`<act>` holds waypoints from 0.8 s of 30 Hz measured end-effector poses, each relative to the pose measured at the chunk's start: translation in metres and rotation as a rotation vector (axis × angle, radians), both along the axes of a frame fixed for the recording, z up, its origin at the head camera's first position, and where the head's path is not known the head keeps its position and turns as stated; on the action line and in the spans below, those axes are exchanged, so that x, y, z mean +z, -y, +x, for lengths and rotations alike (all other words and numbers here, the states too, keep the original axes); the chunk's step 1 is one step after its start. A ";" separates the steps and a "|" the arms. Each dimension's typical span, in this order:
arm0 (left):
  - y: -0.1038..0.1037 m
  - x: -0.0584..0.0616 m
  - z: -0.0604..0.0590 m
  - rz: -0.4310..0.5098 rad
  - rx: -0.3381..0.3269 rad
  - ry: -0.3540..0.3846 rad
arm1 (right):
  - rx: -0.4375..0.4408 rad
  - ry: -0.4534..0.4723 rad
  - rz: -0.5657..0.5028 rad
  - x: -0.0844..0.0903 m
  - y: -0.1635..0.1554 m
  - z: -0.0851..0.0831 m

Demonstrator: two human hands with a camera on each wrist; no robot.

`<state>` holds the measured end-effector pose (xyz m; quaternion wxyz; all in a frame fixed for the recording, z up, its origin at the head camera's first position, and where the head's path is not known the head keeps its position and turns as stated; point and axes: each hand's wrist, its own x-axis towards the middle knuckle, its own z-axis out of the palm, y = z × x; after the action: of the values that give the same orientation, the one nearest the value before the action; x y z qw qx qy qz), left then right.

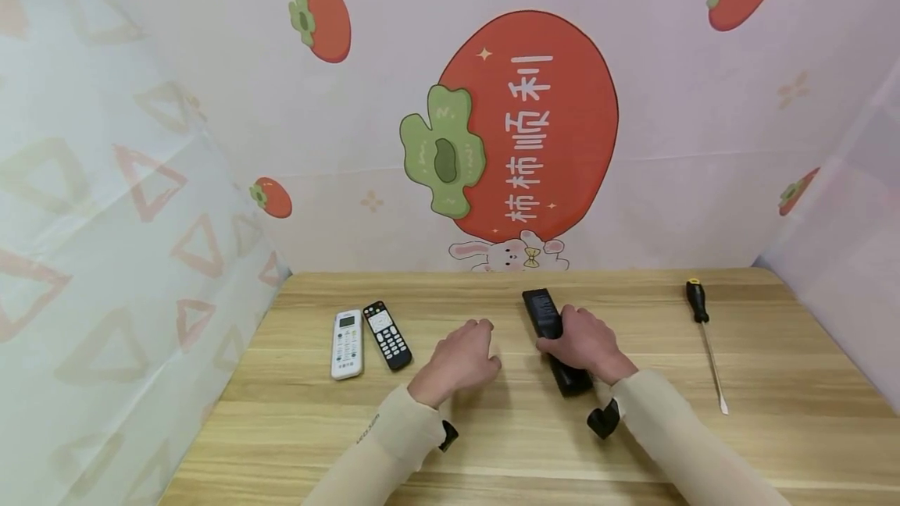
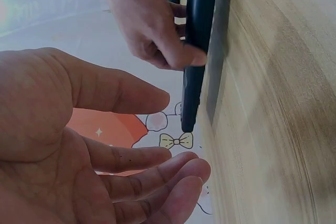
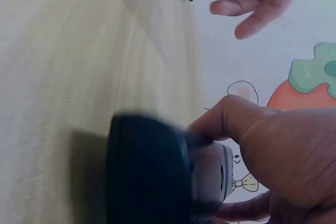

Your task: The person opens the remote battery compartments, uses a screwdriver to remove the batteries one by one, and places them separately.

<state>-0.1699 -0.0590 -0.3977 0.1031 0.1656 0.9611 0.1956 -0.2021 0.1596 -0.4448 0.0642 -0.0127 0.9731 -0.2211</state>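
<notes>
My right hand [image 1: 582,342] grips a long black remote control [image 1: 541,311] by its sides, thumb on one side and fingers on the other. A dark label with small print shows on the remote's far end. In the left wrist view the remote control [image 2: 197,51] is held close over the wooden surface, its shadow beside it. My left hand [image 1: 460,361] hovers to the left of it, fingers loosely bent and holding nothing. In the right wrist view the near end of the remote control [image 3: 147,171] is blurred and the right hand [image 3: 283,156] pinches it.
On the wooden table [image 1: 492,443] at the left lie a white remote control [image 1: 348,343] and a black remote with white buttons [image 1: 388,336]. A screwdriver [image 1: 706,342] with a black handle lies at the right. A printed cloth wall [image 1: 366,115] stands behind.
</notes>
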 end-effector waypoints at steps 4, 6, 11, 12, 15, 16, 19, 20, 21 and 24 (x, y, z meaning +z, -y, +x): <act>-0.001 0.000 -0.001 0.001 0.002 0.000 | -0.039 0.025 -0.018 0.000 0.002 -0.006; -0.001 -0.001 0.000 0.004 0.002 0.002 | -0.050 0.038 -0.019 0.000 0.003 -0.010; -0.001 -0.002 0.000 0.007 -0.001 0.010 | -0.079 0.069 -0.014 0.002 0.003 -0.018; -0.001 -0.002 0.000 0.007 0.000 0.011 | -0.082 0.072 -0.008 0.002 0.002 -0.020; -0.002 -0.002 0.000 0.006 0.001 0.014 | -0.092 0.085 0.003 0.003 0.000 -0.023; -0.002 -0.002 0.000 0.006 0.000 0.015 | -0.095 0.090 0.008 0.003 -0.001 -0.025; -0.002 -0.002 -0.001 0.003 -0.005 0.015 | -0.102 0.103 0.007 0.003 -0.004 -0.027; -0.003 -0.002 -0.001 0.002 -0.008 0.013 | -0.104 0.106 0.006 0.002 -0.005 -0.028; -0.003 -0.002 -0.001 0.002 -0.010 0.013 | -0.107 0.108 0.005 0.002 -0.007 -0.029; -0.003 -0.001 -0.001 0.001 -0.012 0.011 | -0.109 0.112 0.002 0.002 -0.011 -0.031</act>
<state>-0.1709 -0.0562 -0.3992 0.1096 0.1703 0.9594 0.1963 -0.2329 0.1702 -0.4428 0.1063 0.0526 0.9674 -0.2238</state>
